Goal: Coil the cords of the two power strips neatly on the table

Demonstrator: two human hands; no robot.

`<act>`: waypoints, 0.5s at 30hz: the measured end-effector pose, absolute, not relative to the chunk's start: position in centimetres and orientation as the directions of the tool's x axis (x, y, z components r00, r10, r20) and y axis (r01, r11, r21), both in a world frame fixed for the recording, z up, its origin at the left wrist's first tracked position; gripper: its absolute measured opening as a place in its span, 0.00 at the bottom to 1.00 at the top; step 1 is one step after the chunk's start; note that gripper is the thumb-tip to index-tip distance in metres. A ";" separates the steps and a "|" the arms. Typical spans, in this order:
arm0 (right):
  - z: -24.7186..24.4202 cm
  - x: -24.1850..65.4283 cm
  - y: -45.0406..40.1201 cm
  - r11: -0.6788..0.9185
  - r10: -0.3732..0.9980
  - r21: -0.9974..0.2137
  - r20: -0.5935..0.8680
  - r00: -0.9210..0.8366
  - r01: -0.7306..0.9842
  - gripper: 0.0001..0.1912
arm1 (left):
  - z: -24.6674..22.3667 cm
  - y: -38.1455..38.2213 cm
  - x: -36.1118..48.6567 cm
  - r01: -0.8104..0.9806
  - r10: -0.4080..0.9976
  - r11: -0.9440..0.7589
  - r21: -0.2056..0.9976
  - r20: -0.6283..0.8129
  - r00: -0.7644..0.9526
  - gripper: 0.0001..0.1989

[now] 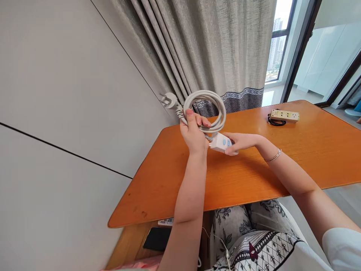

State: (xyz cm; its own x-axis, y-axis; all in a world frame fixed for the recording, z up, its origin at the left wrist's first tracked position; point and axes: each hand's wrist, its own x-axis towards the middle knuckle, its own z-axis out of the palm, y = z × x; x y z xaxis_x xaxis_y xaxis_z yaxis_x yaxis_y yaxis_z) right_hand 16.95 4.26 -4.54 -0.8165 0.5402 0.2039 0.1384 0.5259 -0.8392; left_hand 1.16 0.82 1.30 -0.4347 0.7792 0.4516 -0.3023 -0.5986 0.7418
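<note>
My left hand (194,130) is closed around a coiled white power cord (221,109), held up over the orange wooden table (169,177). The cord's plug (169,101) sticks out to the left of the coil. From the coil the cord runs down into a white power strip (218,143) with blue marks on it. My right hand (237,143) grips the strip's right part, its fingers wrapped over the casing and hiding that end. Both hands are close together above the table's middle.
Towards the back right of the table lies a cream power strip (290,116) with its black cord (275,121) bundled beside it. A wall panel (70,94) borders the left side, and a grey curtain (225,49) hangs behind. Below the front edge lies a dark phone-like slab (157,239).
</note>
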 end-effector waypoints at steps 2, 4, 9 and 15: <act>-4.0 17.1 3.8 0.552 0.488 -0.793 0.059 -0.871 0.256 0.31 | 1.2 1.3 0.5 -0.228 0.719 -0.653 0.722 0.496 -0.487 0.25; -2.8 17.4 2.7 0.609 0.564 -0.683 0.015 -0.825 0.404 0.27 | 0.9 2.0 -0.3 -0.134 0.681 -0.671 0.729 0.535 -0.501 0.23; 0.6 19.4 -1.3 0.663 0.746 -0.234 0.285 -0.602 0.712 0.19 | -0.3 3.8 -2.1 0.073 0.743 -0.570 0.818 0.551 -0.381 0.20; 1.9 21.4 -1.6 0.797 0.594 -0.447 0.701 -0.395 0.406 0.29 | -0.9 3.9 -2.0 -0.051 0.932 -0.362 0.931 0.361 -0.018 0.25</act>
